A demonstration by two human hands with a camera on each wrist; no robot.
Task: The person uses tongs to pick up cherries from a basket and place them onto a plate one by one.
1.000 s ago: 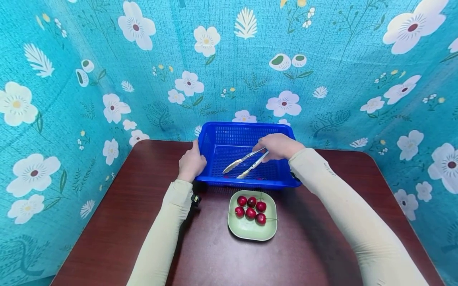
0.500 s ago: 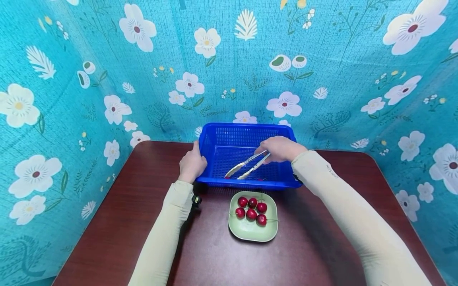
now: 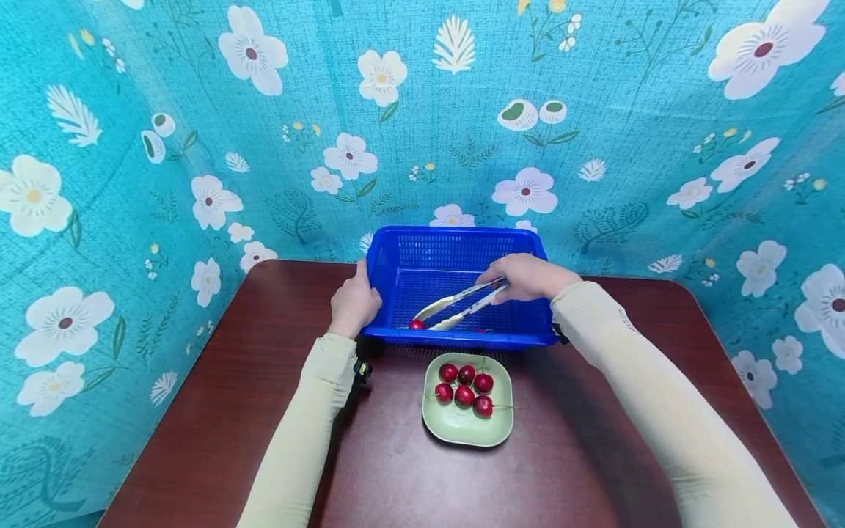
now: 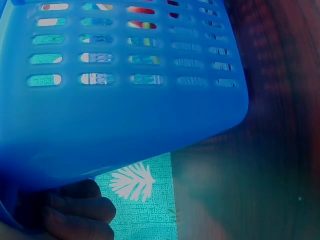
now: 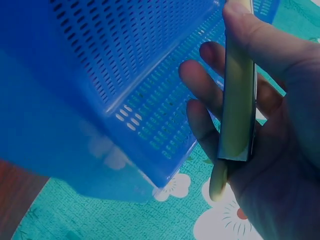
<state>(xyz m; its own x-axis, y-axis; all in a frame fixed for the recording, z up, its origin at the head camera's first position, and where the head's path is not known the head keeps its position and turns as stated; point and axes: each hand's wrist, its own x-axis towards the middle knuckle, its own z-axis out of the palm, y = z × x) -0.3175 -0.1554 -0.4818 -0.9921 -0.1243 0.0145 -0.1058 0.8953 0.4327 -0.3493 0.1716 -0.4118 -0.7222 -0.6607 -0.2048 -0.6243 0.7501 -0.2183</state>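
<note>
My left hand (image 3: 355,301) grips the left rim of the blue plastic basket (image 3: 455,339); the left wrist view shows its fingers (image 4: 82,210) curled under the rim. In my right hand (image 3: 524,276) is a pair of tongs (image 5: 237,100), with thumb and fingers on either side of the handle. The tong arms stand apart and slope down into the basket, tips toward its front left. A red cherry (image 3: 417,324) shows right at the left tip. Another cherry (image 3: 483,331) is mostly hidden behind the front wall.
A pale green square dish (image 3: 467,434) with several red cherries (image 3: 464,397) stands in front of the basket on the dark brown table (image 3: 218,411). A blue floral cloth (image 3: 422,147) hangs behind the table and along both sides.
My right hand and the tongs have shifted slightly to the right. The cherry at the left tong tip shows more fully above the front rim. My left hand stays on the basket.
</note>
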